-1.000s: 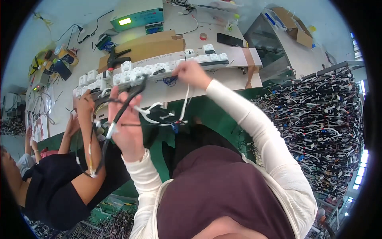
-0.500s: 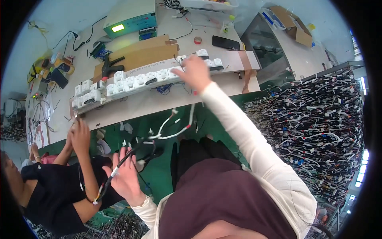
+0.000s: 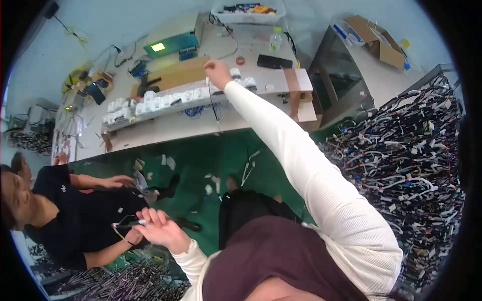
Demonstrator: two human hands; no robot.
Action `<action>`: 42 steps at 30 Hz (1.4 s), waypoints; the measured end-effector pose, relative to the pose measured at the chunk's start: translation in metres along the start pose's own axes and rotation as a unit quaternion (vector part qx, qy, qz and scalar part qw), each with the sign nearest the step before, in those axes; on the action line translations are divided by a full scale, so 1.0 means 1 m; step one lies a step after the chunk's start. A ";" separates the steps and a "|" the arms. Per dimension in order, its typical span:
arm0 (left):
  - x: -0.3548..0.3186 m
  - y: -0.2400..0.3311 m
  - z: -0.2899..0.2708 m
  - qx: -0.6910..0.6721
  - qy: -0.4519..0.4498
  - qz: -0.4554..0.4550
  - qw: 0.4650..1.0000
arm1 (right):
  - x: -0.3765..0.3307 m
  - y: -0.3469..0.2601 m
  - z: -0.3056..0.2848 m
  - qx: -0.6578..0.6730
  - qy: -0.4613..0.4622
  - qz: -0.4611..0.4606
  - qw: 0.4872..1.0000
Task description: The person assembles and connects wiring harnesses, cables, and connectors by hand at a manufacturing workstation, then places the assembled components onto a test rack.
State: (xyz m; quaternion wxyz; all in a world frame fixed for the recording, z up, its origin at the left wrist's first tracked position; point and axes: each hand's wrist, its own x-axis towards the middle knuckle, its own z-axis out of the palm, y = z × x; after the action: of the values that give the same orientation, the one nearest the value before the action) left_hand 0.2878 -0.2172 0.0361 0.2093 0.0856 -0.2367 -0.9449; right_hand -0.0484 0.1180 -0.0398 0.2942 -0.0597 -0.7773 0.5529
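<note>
My left hand (image 3: 163, 231) is closed around one end of a wire harness (image 3: 118, 225), whose thin yellow, black and white leads stick out to its left. A co-worker's hand (image 3: 133, 236) is right beside it, close to the same leads. Over the bench, my right hand (image 3: 219, 75) is raised with its fingers pinched together. A thin black wire (image 3: 213, 103) hangs below it past the bench's front edge, its upper end hidden at the hand. Below that hand runs a long row of white connector sockets (image 3: 173, 98) on a strip.
A tester box (image 3: 173, 37) with a lit screen stands at the back. Tape (image 3: 240, 60), a black phone (image 3: 274, 61) and a bottle (image 3: 275, 40) lie or stand to its right. Piled harnesses (image 3: 401, 150) fill the right side. A co-worker (image 3: 55, 215) sits at left.
My right hand has risen off the socket row, and a black wire now hangs below it. My left hand has closed on the harness, which has shifted left. The co-worker's arms have lowered from the bench.
</note>
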 end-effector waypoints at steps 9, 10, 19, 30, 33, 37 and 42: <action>-0.191 -0.086 0.098 0.259 -0.143 0.050 0.954 | -0.229 -0.158 -0.313 -0.136 -0.290 -0.196 0.927; -0.202 -0.100 0.110 0.260 -0.211 0.080 0.939 | -0.288 -0.142 -0.312 0.067 -0.361 -0.165 0.916; -0.390 -0.196 0.381 -0.047 -0.500 0.047 0.864 | -0.384 -0.237 -0.470 0.127 0.179 -0.093 0.971; -0.572 -0.252 0.276 0.037 -0.836 -0.432 0.336 | -0.551 -0.330 -0.567 -0.057 0.526 -0.006 0.849; -0.523 -0.247 0.198 0.003 -0.854 -0.477 0.207 | -0.545 -0.346 -0.566 -0.034 0.464 -0.028 0.885; -0.473 -0.217 0.117 -0.056 -0.853 -0.487 0.179 | -0.499 -0.383 -0.578 -0.024 0.376 -0.032 0.926; -0.491 -0.214 0.221 -0.091 -0.785 -0.362 0.494 | -0.448 -0.451 -0.602 -0.320 0.419 -0.222 0.820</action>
State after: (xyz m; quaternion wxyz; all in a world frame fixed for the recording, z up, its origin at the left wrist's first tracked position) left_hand 0.5952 0.2598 0.1564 -0.4172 -0.6331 -0.1639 -0.6310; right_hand 0.7393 0.2548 0.3183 0.6709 -0.2020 -0.7043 0.1144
